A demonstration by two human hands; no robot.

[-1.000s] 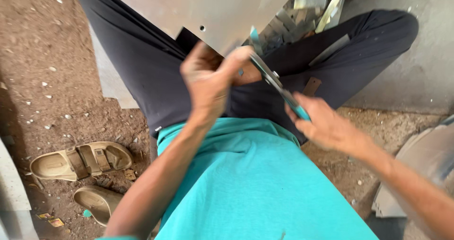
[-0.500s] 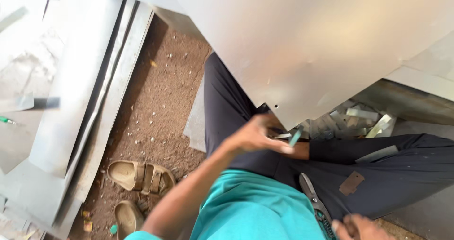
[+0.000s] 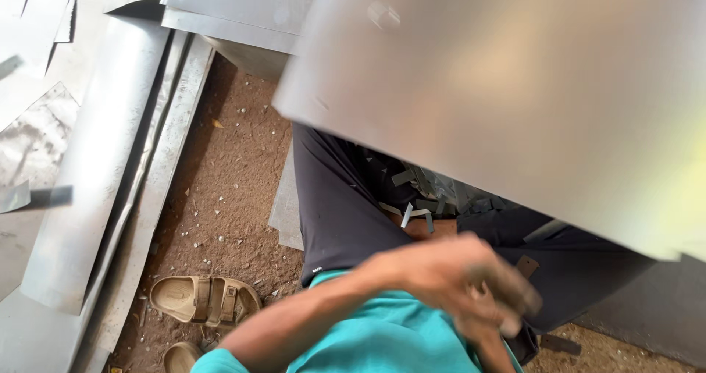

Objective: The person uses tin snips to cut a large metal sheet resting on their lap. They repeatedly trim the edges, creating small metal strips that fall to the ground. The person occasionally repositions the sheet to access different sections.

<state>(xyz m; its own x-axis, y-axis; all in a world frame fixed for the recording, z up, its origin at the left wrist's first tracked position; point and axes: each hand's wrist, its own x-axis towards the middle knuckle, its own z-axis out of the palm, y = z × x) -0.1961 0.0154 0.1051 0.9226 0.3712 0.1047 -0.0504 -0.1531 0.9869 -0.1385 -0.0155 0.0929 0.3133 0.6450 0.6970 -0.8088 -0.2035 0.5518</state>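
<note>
- While I sit on the dirt ground (image 3: 228, 196), my left hand (image 3: 448, 277) is blurred across my lap, just above my teal shirt (image 3: 382, 343); I cannot tell whether its fingers are curled round anything or loose.
- My right hand (image 3: 489, 336) shows only as a smeared patch just under the left one, touching or nearly touching it, and its grip is likewise impossible to read.
- The big grey metal sheet (image 3: 515, 93) fills the upper right of the view, tilted over my dark trousers (image 3: 338, 211), its lower edge running slantwise above my legs; neither hand is on it.
- Small metal offcuts (image 3: 415, 211) lie scattered in my lap between my thighs, below the sheet's edge and just beyond my hands.
- More long metal sheets and strips (image 3: 110, 160) lie stacked along the ground on the left.
- A pair of tan sandals (image 3: 202, 299) rests on the dirt beside my left elbow, near the stacked strips.
</note>
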